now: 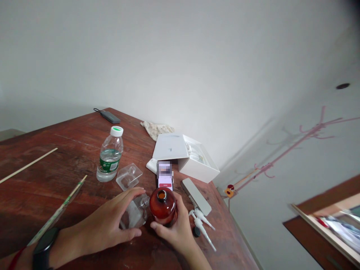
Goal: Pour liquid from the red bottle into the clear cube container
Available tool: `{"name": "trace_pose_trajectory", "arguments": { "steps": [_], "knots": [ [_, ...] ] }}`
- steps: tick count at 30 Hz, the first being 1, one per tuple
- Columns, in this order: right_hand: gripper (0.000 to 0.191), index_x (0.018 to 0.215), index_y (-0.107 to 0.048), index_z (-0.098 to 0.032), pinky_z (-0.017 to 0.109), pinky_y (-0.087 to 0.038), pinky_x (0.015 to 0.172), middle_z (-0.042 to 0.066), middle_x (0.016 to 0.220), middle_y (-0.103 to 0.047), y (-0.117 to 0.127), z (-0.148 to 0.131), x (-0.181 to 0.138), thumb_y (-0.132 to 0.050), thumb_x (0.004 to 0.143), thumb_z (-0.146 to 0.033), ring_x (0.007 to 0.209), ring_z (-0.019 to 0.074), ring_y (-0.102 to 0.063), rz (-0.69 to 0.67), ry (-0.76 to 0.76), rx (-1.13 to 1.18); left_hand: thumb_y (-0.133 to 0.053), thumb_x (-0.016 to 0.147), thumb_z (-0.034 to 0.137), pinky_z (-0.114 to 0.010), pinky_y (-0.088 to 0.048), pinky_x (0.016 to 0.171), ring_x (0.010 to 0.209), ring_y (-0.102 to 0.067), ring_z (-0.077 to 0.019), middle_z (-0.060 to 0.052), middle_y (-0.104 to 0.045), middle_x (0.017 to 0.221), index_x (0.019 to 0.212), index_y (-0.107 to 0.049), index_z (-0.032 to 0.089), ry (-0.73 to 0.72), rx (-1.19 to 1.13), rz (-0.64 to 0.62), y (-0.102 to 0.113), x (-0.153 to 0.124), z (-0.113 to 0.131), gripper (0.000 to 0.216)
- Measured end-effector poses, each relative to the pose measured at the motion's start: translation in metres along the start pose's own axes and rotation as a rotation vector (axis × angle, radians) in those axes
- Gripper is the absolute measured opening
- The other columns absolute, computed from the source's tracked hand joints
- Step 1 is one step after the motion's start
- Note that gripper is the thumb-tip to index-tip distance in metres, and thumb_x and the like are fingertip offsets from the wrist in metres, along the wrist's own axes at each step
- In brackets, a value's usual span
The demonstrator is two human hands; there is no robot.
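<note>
My left hand point(108, 225) is wrapped round a small clear glass bottle point(138, 212) that stands on the wooden table point(50, 187). Touching it on the right is an open-necked amber glass bottle point(162, 205), which my right hand point(176, 228) grips from the right side and below. Both bottles are uncapped. A black watch sits on my left wrist. Two white pump nozzles point(203, 223) and a small black cap point(196, 231) lie just right of my right hand.
A plastic water bottle point(110, 155), a clear lid point(129, 176), a phone point(165, 176), a silver flat device point(196, 196), an open white box point(187, 155), a cloth point(156, 129), a dark power bank point(110, 116) and thin sticks point(28, 165) lie on the table. The table's edge runs at right.
</note>
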State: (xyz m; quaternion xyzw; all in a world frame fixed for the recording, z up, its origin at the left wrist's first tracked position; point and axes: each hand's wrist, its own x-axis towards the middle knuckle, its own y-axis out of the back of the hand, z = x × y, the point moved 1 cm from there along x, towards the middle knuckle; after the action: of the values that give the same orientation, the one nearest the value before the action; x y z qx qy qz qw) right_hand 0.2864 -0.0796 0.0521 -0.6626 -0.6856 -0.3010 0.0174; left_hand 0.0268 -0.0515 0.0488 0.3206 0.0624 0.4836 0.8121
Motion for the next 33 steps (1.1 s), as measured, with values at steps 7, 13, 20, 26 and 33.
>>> {"name": "trace_pose_trajectory", "arguments": {
  "steps": [7, 13, 20, 26, 33],
  "knots": [
    [0.081, 0.141, -0.059, -0.029, 0.039, -0.058, 0.106, 0.006, 0.134, -0.074, -0.001, -0.001, 0.0, -0.096, 0.069, -0.032, 0.125, 0.0314, -0.071, -0.008, 0.007, 0.009, -0.081, 0.081, 0.037, -0.053, -0.041, 0.128, 0.152, -0.052, -0.0379, -0.013, -0.052, 0.167, 0.159, -0.043, 0.028, -0.033, 0.026, 0.014, -0.005, -0.001, -0.01, 0.087],
    [0.08, 0.14, -0.06, -0.028, 0.041, -0.057, 0.108, 0.007, 0.133, -0.074, 0.0, -0.001, 0.002, -0.096, 0.069, -0.032, 0.126, 0.0321, -0.071, -0.009, 0.008, -0.002, -0.079, 0.084, 0.037, -0.052, -0.043, 0.127, 0.151, -0.054, -0.0364, -0.013, -0.052, 0.168, 0.16, -0.043, 0.027, -0.021, 0.035, 0.007, -0.004, -0.003, -0.007, 0.085],
    [0.08, 0.141, -0.06, -0.026, 0.041, -0.058, 0.108, 0.009, 0.132, -0.075, 0.0, 0.002, -0.001, -0.095, 0.069, -0.033, 0.124, 0.0326, -0.072, 0.004, 0.015, -0.022, -0.08, 0.083, 0.04, -0.053, -0.044, 0.126, 0.149, -0.056, -0.0374, -0.012, -0.054, 0.166, 0.161, -0.043, 0.029, -0.06, 0.042, 0.046, -0.008, -0.002, -0.018, 0.087],
    [0.081, 0.14, -0.06, -0.027, 0.042, -0.058, 0.106, 0.009, 0.132, -0.075, -0.001, 0.001, 0.0, -0.095, 0.067, -0.029, 0.123, 0.0335, -0.072, 0.002, -0.002, -0.008, -0.08, 0.083, 0.037, -0.054, -0.044, 0.126, 0.15, -0.055, -0.0382, -0.014, -0.054, 0.166, 0.159, -0.045, 0.028, -0.015, 0.007, 0.017, -0.001, -0.003, -0.003, 0.084],
    [0.082, 0.141, -0.06, -0.025, 0.045, -0.055, 0.111, 0.01, 0.131, -0.075, 0.0, -0.002, 0.001, -0.095, 0.067, -0.03, 0.122, 0.034, -0.072, -0.021, -0.015, -0.026, -0.079, 0.083, 0.041, -0.054, -0.044, 0.125, 0.149, -0.055, -0.039, -0.015, -0.055, 0.165, 0.16, -0.044, 0.028, -0.034, 0.008, 0.037, -0.005, 0.0, -0.014, 0.085]
  ]
}}
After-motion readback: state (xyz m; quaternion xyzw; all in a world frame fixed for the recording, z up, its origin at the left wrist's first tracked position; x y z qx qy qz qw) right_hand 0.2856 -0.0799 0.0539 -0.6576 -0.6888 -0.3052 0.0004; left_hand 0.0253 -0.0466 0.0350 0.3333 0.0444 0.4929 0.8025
